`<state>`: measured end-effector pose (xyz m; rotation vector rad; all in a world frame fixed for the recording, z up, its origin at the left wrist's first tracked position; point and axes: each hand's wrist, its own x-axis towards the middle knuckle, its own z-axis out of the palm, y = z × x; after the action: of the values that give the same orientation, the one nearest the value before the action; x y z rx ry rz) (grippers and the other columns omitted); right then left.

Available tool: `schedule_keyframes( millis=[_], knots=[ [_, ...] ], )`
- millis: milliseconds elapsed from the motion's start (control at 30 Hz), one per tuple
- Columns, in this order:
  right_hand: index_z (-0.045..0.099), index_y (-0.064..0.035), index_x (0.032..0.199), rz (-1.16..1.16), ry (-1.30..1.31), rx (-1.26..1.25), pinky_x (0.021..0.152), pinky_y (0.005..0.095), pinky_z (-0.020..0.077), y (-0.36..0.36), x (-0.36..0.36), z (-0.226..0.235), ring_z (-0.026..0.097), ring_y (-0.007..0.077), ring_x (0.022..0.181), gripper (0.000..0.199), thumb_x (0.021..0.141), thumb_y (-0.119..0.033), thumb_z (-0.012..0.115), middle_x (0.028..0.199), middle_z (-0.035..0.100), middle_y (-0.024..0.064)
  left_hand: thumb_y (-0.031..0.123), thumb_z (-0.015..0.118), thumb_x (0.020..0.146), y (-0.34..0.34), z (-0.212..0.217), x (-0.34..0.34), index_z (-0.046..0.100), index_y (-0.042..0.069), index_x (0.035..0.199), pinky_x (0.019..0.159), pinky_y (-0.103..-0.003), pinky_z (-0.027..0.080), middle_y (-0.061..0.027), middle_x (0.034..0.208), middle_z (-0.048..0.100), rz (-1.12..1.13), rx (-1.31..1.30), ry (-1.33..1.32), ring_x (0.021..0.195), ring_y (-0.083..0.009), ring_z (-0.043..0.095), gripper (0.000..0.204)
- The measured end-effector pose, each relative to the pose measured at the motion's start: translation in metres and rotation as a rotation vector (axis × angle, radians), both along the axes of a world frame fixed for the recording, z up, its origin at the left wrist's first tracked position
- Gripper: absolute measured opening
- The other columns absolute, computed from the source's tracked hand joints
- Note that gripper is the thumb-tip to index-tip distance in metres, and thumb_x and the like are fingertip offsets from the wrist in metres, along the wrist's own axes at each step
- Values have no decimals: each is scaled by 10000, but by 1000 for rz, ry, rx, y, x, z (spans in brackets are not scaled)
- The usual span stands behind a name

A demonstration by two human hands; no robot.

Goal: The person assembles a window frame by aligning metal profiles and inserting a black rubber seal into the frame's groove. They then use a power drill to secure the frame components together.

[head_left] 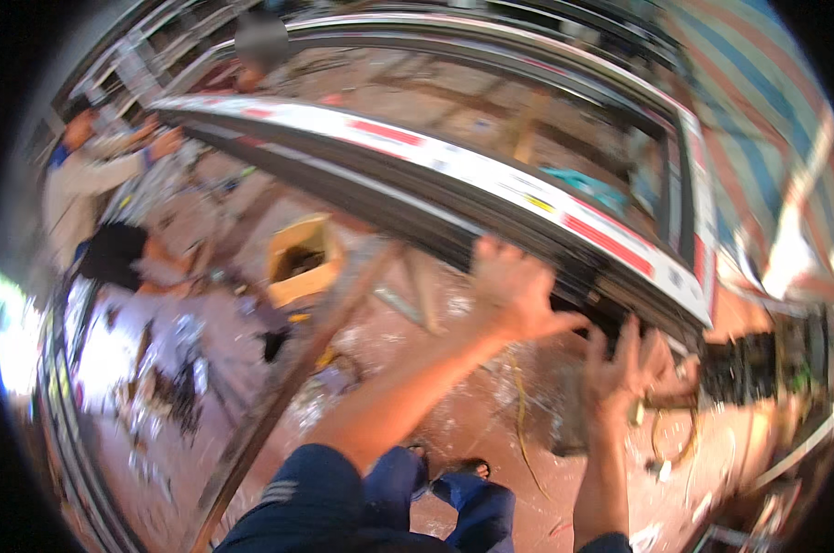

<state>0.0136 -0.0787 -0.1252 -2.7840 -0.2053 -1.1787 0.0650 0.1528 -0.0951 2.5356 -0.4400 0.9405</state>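
A large rectangular dark metal frame [343,180], with white and red protective film on its faces, stretches from the upper left to the right. Against its near dark rail lies my left hand [518,290], fingers bent over the edge and thumb stuck out to the right. Just below the frame's near right corner, my right hand [629,373] is raised with fingers apart, nothing visibly in it. Motion blurs both hands, and whether the right one touches the frame is unclear. At the far left end, a person [90,175] in a light top reaches both hands to the frame.
A long brown bar [297,396] slants up from the floor beneath the frame. A yellow box [305,260] stands left of it. Scraps and plastic film [173,369] litter the reddish floor. A yellow hose [680,442] lies at right, below a striped sheet [758,101].
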Motion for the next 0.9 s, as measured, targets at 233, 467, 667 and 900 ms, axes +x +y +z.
schedule_keyframes(
  millis=[233,467,667,900],
  knots=[
    [692,-28,1337,192,-81,-108,1080,565,471,-13,6,24,653,393,1099,618,846,-357,874,1101,665,155,891,841,663,-7,-5,2,779,42,929,926,-519,437,-123,827,717,18,109,-332,837,-358,673,892],
    [725,19,1251,251,-356,-104,983,512,512,-13,21,-1,687,388,1054,504,913,-337,840,1084,728,162,820,850,735,-11,-28,17,791,0,969,935,-497,505,-198,950,792,-1,105,-528,959,-396,748,854],
    [709,20,1042,238,-264,-128,977,531,522,-4,23,4,710,401,1051,364,939,-314,812,1054,726,194,855,790,784,-10,-21,14,784,-41,924,924,-524,527,-223,932,786,33,163,-404,935,-410,754,907],
    [703,-10,1020,246,-234,-175,926,512,530,-12,28,5,714,377,1055,355,947,-342,804,1053,713,178,879,747,809,-16,-25,15,760,-31,875,906,-513,534,-223,904,774,71,181,-444,897,-413,763,913]
  ],
)
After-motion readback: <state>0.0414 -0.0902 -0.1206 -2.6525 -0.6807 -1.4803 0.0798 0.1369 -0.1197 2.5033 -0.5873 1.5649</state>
